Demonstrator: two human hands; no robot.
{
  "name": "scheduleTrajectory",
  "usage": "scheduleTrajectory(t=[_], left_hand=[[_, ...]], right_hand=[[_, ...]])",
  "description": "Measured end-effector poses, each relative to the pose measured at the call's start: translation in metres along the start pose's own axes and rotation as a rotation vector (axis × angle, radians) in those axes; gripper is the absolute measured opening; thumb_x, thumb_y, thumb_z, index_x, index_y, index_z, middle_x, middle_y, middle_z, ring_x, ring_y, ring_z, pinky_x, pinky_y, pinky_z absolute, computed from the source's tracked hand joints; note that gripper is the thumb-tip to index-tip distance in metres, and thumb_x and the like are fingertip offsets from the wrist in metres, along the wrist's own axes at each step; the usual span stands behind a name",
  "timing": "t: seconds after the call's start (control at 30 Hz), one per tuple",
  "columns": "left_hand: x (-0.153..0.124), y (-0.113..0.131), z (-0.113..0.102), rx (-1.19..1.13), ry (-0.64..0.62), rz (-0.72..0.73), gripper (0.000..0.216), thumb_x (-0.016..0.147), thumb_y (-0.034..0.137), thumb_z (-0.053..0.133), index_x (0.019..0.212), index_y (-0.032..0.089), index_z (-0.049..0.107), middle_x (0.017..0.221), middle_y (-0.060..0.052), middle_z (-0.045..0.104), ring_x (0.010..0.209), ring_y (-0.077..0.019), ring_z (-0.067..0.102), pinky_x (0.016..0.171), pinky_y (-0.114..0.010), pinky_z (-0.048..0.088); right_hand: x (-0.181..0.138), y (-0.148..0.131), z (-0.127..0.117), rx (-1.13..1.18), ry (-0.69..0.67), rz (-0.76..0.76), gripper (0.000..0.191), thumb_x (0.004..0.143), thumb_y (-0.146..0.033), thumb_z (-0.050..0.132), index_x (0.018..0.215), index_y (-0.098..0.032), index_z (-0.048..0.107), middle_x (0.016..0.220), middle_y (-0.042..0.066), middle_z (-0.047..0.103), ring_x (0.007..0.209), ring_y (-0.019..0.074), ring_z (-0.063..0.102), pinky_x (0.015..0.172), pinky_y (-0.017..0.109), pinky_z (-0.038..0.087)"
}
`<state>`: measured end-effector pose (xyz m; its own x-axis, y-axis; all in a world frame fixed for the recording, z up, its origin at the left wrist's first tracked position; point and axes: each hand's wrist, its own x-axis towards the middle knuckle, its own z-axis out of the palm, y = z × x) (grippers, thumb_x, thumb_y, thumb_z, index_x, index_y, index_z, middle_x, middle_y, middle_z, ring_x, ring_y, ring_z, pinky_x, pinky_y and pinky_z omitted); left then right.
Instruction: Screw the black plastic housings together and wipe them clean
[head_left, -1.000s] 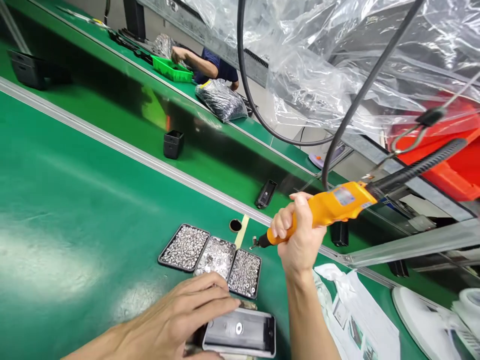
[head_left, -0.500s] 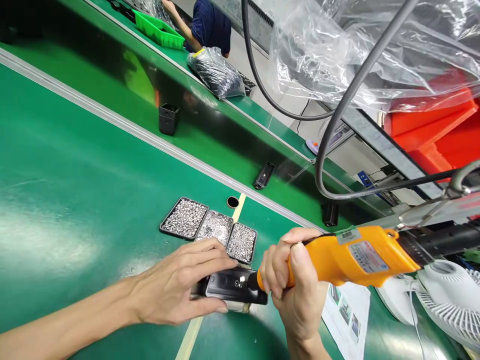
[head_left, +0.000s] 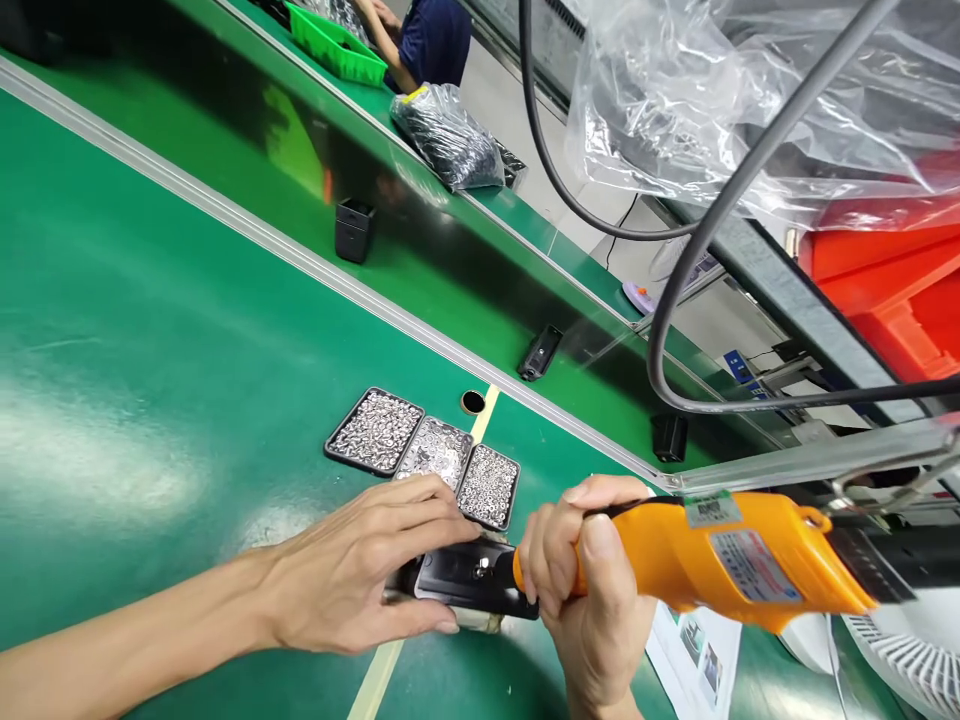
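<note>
My left hand (head_left: 367, 565) grips a long black plastic housing (head_left: 454, 580) from its left end, fingers along the far side and thumb along the near side. Beneath the housing is a pale block (head_left: 480, 618), mostly hidden. My right hand (head_left: 592, 590) is wrapped round an orange electric screwdriver (head_left: 701, 550). The tool lies at a slant, with its tip at a shiny metal fitting (head_left: 482, 568) on the housing; the exact contact is too small to make out. Just beyond the housing sit three shallow trays of small metal parts (head_left: 377, 430).
A small round black piece (head_left: 472, 402) lies behind the trays. Black housings (head_left: 354, 230) stand on the green belt past the metal rail. A grey cable (head_left: 664, 330) hangs at right, near plastic film and red bins (head_left: 892, 290). A white fan (head_left: 911, 650) and printed sheet (head_left: 694, 650) are at lower right. A co-worker is across.
The rear end of the screwdriver has dropped a little, while its tip stays at the housing. My left hand keeps its grip. The whole view has shifted slightly.
</note>
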<state>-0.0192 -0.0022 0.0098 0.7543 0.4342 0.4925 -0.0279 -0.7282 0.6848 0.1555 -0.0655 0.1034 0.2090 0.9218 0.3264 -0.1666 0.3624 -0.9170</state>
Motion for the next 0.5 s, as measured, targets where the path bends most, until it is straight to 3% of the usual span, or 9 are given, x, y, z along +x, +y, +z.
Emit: scheduleTrajectory(t=[0.23, 0.5], left_hand=[[0.0004, -0.0002, 0.0005, -0.014, -0.007, -0.016, 0.054, 0.094, 0.043, 0.075, 0.136, 0.015, 0.058, 0.114, -0.012, 0.069, 0.103, -0.028, 0.06, 0.093, -0.044, 0.051], [-0.001, 0.0002, -0.0004, 0.023, 0.012, -0.016, 0.058, 0.092, 0.041, 0.078, 0.139, 0.015, 0.057, 0.115, -0.012, 0.07, 0.105, -0.0275, 0.063, 0.096, -0.043, 0.052]], right_hand=[[0.0054, -0.0051, -0.0009, -0.027, 0.016, 0.019, 0.01, 0.105, -0.03, 0.049, 0.103, -0.027, 0.058, 0.053, -0.011, 0.031, 0.038, 0.0042, 0.027, 0.041, 0.014, 0.036], [-0.0026, 0.0, -0.0036, -0.053, -0.064, 0.027, 0.01, 0.106, -0.028, 0.047, 0.107, -0.028, 0.056, 0.057, -0.01, 0.036, 0.039, 0.0059, 0.029, 0.042, 0.018, 0.033]])
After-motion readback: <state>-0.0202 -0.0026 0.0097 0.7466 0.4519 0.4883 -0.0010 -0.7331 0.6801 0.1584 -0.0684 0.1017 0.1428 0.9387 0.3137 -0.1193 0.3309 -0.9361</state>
